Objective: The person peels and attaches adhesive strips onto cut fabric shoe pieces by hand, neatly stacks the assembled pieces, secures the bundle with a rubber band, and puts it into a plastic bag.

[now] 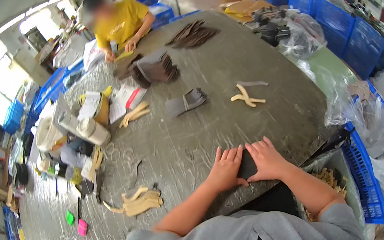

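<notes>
Both of my hands lie on a dark, flat piece [247,166] near the table's front edge. My left hand [226,166] rests on its left side and my right hand [264,160] on its right side, fingers extended and thumbs almost meeting below. Farther up the table sit a banded grey bundle [185,102] and crossed cream strips [247,96] with a grey strip [253,83] beside them. A pile of cream strips [142,202] lies to the left of my hands.
Across the table [233,123], a person in yellow [121,23] handles a yellow piece near brown stacks [155,69]. Bottles [93,131] and papers crowd the left side. Blue crates [365,171] with plastic bags stand at the right, beside a bin of scraps [333,178].
</notes>
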Demonstrator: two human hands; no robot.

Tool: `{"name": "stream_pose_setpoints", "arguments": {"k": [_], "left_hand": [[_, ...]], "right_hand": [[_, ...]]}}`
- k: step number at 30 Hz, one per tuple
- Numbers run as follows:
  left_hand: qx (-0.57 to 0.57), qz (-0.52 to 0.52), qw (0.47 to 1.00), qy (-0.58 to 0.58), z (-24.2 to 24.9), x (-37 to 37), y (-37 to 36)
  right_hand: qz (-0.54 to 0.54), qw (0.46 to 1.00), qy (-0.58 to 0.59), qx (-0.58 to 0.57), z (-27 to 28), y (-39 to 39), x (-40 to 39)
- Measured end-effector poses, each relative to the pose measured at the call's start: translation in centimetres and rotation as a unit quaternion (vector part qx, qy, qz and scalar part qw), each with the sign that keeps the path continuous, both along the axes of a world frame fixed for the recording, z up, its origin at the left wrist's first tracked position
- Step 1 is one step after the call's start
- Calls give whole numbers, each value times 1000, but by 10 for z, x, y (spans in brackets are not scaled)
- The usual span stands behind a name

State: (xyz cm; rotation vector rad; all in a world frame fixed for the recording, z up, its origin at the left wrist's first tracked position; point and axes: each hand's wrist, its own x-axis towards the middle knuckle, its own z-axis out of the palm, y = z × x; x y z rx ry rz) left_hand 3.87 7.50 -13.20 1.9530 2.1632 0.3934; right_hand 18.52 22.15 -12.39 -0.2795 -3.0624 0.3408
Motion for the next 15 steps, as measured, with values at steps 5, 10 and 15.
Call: {"name": "stream_pose_setpoints", "arguments": {"k": [5, 10, 15], "left_hand": [[-8, 2, 1000, -21, 1, -1, -3], [99, 53, 988, -107, -9, -7, -28], [173, 226, 953, -106, 20, -74, -108]], "right_hand": [[10, 998, 9, -59, 19, -3, -6], [9, 998, 41, -55, 9, -5, -7], [-70, 987, 46, -140, 12, 3, -7]]}}
